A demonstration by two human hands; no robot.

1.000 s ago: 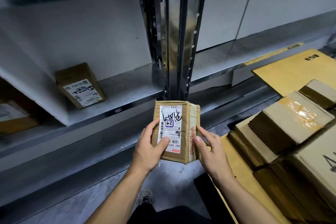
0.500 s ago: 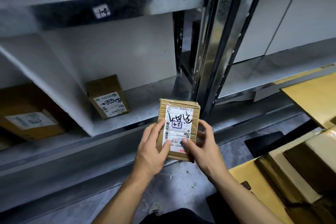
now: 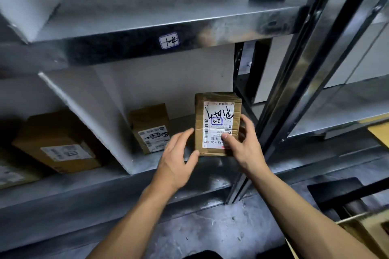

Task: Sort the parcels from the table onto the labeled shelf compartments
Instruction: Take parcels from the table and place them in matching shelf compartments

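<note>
Now hovering higher and farther in than a moment ago: parcel (image 3: 217,124) lifted off waist level and carried toward the shelf (image 3: 168,27), the stacked surface of waiting parcels all but swung out of view at 4 o'clock. Being held upright in front of the lower compartment's opening, just at 3 o'clock of the small box (image 3: 150,127) already sitting there, apart from it, not yet resting on the shelf floor.

Right hand (image 3: 242,143) gripping the parcel's right edge, thumb pressed on the label's lower part, fingers wrapped behind. Left hand (image 3: 175,155) loosening, thumb touching only the lower left corner, fingers spread and off the cardboard; earlier clasping the left side fully. Suggesting a handover to one hand for the final push in.

Long axis running 12 to 6 o'clock, label face turned toward the camera, handwriting and the boxed number reading upside down, so the label's top pointing to 6 o'clock. Compartment tag (image 3: 169,40) on the shelf lip at 11 o'clock of the parcel; whether matching the parcel's marked number, hard to tell. A larger box (image 3: 56,143) lying in the neighbouring bay at 9 o'clock, beyond the divider (image 3: 88,115).
</note>
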